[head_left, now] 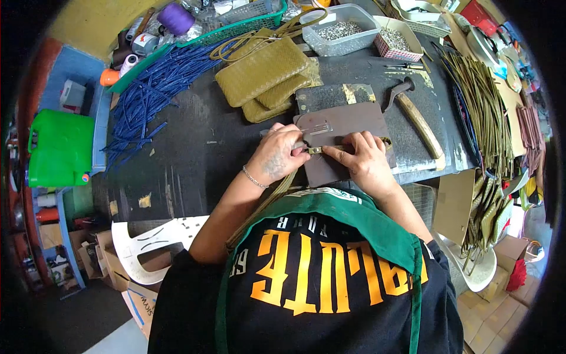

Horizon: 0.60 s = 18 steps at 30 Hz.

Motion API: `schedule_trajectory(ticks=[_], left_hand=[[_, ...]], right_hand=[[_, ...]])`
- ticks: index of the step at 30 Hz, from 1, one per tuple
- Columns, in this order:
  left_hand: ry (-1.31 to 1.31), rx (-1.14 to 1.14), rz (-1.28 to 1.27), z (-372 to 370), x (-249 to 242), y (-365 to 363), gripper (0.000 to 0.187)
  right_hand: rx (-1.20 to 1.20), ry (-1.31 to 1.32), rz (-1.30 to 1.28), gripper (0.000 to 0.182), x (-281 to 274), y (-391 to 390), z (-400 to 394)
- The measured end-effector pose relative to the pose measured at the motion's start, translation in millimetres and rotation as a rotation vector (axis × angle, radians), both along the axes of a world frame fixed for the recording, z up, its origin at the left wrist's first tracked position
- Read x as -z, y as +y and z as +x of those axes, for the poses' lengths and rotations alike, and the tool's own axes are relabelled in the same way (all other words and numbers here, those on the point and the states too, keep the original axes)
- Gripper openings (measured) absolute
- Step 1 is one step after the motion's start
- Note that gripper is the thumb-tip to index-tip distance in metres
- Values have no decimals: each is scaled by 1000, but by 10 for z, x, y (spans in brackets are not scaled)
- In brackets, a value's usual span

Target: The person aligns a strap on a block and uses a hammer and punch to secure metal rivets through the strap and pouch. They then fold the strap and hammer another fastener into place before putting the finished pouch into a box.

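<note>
Both hands, the left hand (282,154) and right hand (361,158), are pinched on an olive strap (315,150) laid crosswise between them on the brown board (348,121).

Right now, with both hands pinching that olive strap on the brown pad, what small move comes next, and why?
Probably reach the right hand for the hammer. Both hands pinch the olive strap flat on the brown pad, the left hand pressing beside it, and the hammer lies just beyond the pad's right edge.
</note>
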<state>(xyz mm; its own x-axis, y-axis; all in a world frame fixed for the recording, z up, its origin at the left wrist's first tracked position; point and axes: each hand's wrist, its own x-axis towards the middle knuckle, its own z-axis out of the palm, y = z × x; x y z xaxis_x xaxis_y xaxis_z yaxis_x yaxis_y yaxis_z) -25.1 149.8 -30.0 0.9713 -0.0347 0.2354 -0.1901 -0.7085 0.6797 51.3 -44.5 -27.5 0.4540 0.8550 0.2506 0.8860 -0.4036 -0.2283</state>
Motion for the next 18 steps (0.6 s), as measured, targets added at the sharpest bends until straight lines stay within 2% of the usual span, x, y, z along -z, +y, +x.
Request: schedule_trajectory(ticks=[3,6,10,12,18], left_hand=[[-109,-19,108,-29,96,-11,28],[-6,17,103,-18,66,0,26],[-64,27,122,-10,64,-38,23],[-61,27,-65,-5,86,-63,20],[-18,32,6,-14,72,-34,15]], right_hand=[[-22,-14,42,35,-14,6,31],[-92,-61,69,35,-54,31,122],[-146,-41,25,30,-45,66,191],[-155,-33,32,29,-39,92,201],[-173,49,23,29,-47,126,239]])
